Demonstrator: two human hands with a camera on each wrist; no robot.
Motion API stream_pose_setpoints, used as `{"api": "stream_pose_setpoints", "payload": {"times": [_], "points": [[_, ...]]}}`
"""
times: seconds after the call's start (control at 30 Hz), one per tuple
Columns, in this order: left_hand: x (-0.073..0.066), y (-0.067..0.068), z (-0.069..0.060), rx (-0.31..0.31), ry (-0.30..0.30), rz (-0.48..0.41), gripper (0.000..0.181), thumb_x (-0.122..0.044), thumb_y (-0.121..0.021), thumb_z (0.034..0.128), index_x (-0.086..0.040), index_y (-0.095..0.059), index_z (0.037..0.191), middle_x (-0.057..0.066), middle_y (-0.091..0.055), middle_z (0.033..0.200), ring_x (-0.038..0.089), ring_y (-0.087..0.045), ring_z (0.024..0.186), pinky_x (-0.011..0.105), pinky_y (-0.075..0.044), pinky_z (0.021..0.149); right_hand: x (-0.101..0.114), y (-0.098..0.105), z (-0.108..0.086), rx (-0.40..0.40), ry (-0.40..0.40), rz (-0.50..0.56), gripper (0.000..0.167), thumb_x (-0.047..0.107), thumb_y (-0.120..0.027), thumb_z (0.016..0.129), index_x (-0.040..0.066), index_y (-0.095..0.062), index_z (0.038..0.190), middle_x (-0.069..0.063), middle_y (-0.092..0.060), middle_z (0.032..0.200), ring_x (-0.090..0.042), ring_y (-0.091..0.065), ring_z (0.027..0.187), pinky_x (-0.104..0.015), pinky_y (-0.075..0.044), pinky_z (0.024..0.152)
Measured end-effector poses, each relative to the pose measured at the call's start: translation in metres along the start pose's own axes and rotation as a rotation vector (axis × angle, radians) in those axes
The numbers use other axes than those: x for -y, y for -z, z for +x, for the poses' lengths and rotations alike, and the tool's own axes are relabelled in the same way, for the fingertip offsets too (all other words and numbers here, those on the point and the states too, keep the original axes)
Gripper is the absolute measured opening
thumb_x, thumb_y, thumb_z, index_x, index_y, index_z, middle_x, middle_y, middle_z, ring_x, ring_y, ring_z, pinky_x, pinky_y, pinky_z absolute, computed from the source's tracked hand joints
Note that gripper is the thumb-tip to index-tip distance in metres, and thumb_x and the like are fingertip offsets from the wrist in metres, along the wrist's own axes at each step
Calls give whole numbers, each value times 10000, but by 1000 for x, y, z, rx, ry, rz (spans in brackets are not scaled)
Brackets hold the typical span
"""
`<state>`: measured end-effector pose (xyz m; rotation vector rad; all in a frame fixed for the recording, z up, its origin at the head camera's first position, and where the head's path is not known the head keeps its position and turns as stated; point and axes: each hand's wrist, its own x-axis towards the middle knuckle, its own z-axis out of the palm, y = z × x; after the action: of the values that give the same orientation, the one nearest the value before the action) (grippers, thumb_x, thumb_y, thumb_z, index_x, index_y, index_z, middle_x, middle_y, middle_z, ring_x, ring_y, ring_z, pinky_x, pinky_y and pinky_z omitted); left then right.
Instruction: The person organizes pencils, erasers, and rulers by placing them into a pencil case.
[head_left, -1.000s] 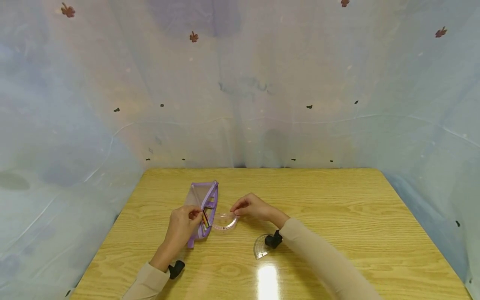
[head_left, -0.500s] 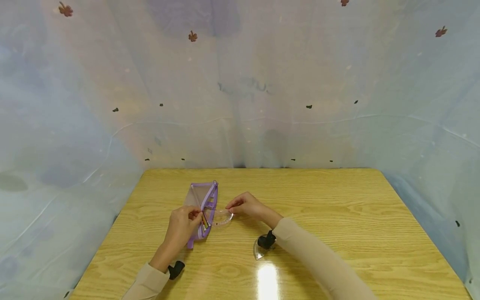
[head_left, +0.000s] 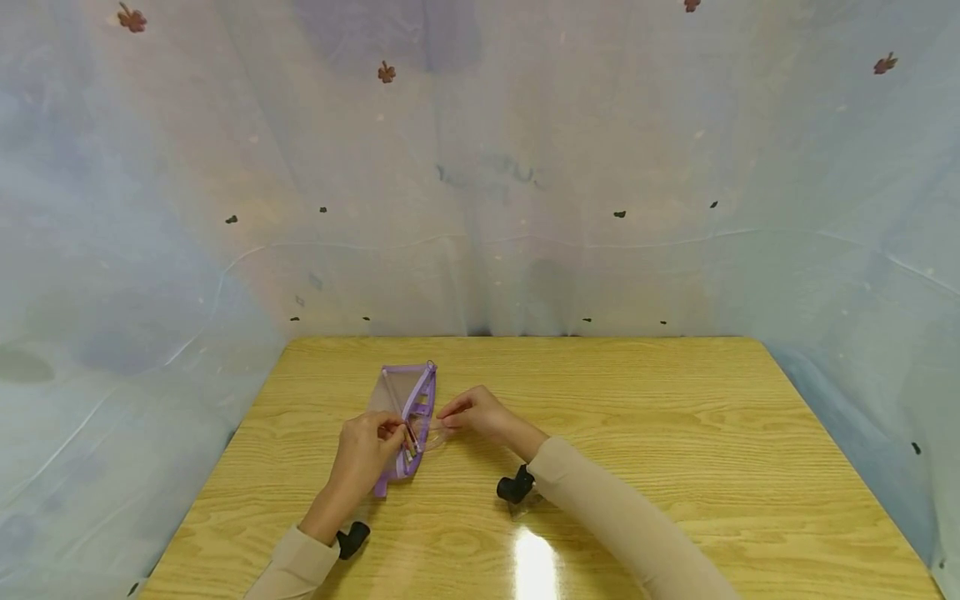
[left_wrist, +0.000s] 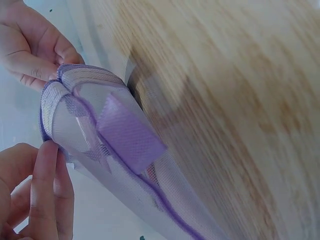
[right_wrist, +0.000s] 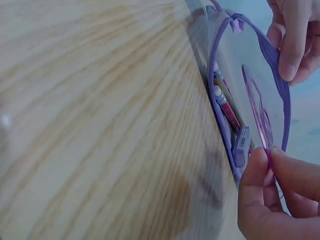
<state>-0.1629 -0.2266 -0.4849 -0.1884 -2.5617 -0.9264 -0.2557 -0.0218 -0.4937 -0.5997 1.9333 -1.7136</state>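
Note:
A purple-trimmed mesh pencil case (head_left: 402, 385) lies on the left half of the table, its zipper mouth spread. My left hand (head_left: 366, 446) pinches one zipper edge between thumb and fingers. With thumb and fingertips, my right hand (head_left: 483, 414) grips a clear protractor (right_wrist: 256, 107), seen nearly edge-on in the right wrist view and partly inside the mouth. Pencils (right_wrist: 229, 106) and a small eraser-like block (right_wrist: 242, 146) lie in the case. A second clear protractor (head_left: 519, 509) is on the table, mostly hidden under the right wrist's camera.
The wooden table (head_left: 637, 417) extends to the right and behind the case. A pale patterned curtain (head_left: 480, 250) hangs along its back and sides. Black wrist cameras (head_left: 514, 486) stick out below both wrists.
My right hand has moved left with the protractor, which has gone from beside the pencil case to partly inside its mouth. The left hand has stayed on the zipper edge.

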Motion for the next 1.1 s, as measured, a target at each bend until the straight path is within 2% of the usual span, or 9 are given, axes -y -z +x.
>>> {"api": "stream_pose_setpoints", "payload": {"times": [0.13,0.3,0.53,0.8,1.1], "points": [[0,0,0,-1,4,0,74,-22,-737,878,18,-739,816,22,-677,727,129,-641,653,246,-523,558,-1,-4,2,0,14,28,184,-156,-607,901,-244,-635,1059,-351,-666,1025,-390,-704,882,-419,-586,785],[0,0,0,-3,-1,-1,66,-16,-744,870,20,-736,816,21,-673,725,125,-633,650,246,-518,553,-2,-9,5,-13,18,46,177,-168,-616,888,-251,-635,1043,-347,-673,994,-325,-705,824,-388,-593,757],[-1,0,0,-4,-9,5,45,4,-758,851,4,-740,810,16,-669,722,123,-631,648,240,-514,549,-4,-18,9,-58,-6,55,161,-161,-641,877,-231,-657,1021,-314,-691,959,-280,-706,764,-417,-593,753],[-2,1,0,-4,-6,1,42,11,-744,859,-6,-744,820,21,-681,736,123,-638,654,237,-521,555,-2,-23,9,-67,-30,120,184,-175,-626,879,-249,-635,1047,-336,-679,978,-310,-718,785,-476,-573,802],[-2,2,-1,1,-1,1,65,-9,-731,881,9,-740,819,27,-685,740,126,-640,658,239,-525,561,-4,-25,9,-54,-85,207,209,-189,-617,877,-242,-630,1079,-330,-679,991,-280,-722,821,-429,-571,827]]}}
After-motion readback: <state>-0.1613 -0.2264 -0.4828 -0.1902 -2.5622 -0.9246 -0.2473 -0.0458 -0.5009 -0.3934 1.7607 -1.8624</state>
